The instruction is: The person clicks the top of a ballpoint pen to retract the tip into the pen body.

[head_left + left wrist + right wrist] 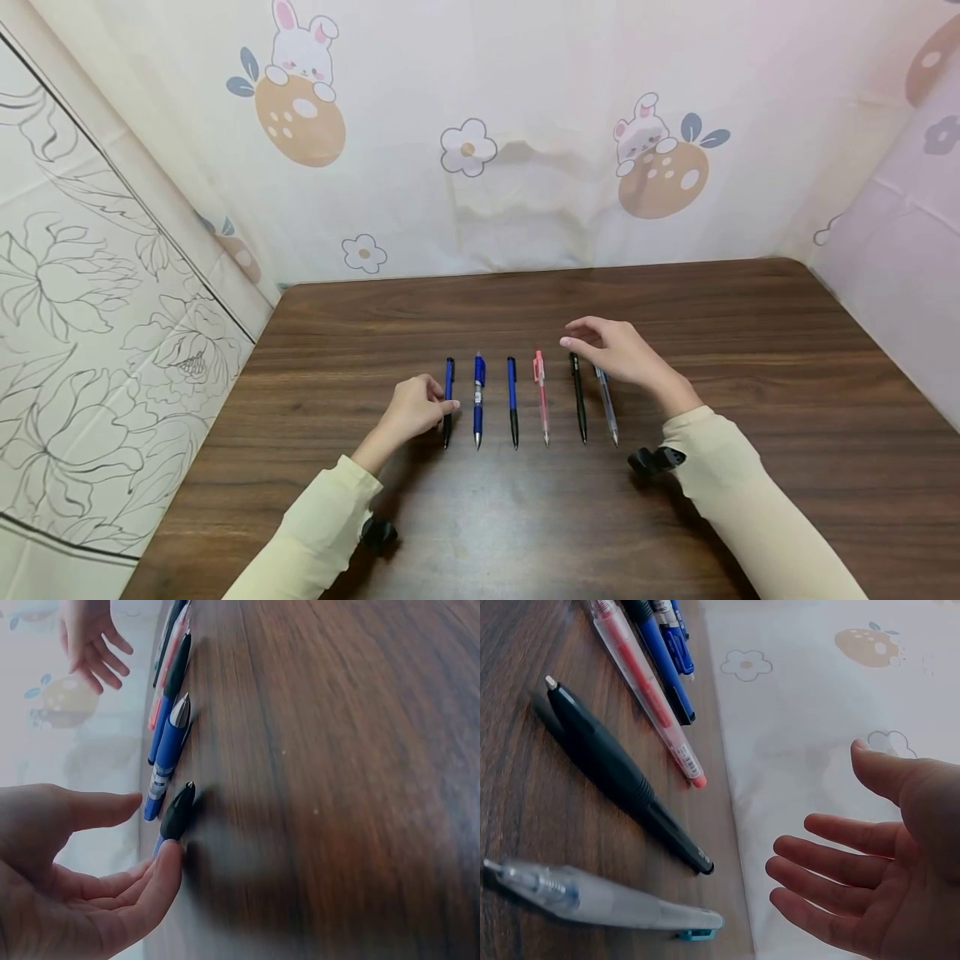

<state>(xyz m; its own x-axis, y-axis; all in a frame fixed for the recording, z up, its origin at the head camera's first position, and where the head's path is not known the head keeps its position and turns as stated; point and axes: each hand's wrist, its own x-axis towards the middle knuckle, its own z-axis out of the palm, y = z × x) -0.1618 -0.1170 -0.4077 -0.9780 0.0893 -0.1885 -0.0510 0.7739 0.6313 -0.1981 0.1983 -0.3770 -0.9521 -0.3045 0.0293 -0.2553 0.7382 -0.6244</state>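
Several pens lie side by side on the wooden table. My left hand (pixel 414 408) is at the leftmost blue-and-black pen (pixel 448 392); in the left wrist view its fingertips (pixel 171 855) are right at this pen's dark grip, and the thumb stands apart on the other side. Beside it lies a blue pen with a silver tip (pixel 478 400), then another blue-and-black pen (pixel 513 400) and a pink pen (pixel 542 396). My right hand (pixel 618 350) hovers with spread fingers, holding nothing, near the tops of a black pen (pixel 580 404) and a clear pen (pixel 608 408).
The brown table (pixel 480 517) reaches back to a curtain (pixel 540 208) printed with rabbits and flowers. A line-drawn floral cloth (pixel 105 333) hangs along the left. Dark wrist devices sit at both cuffs.
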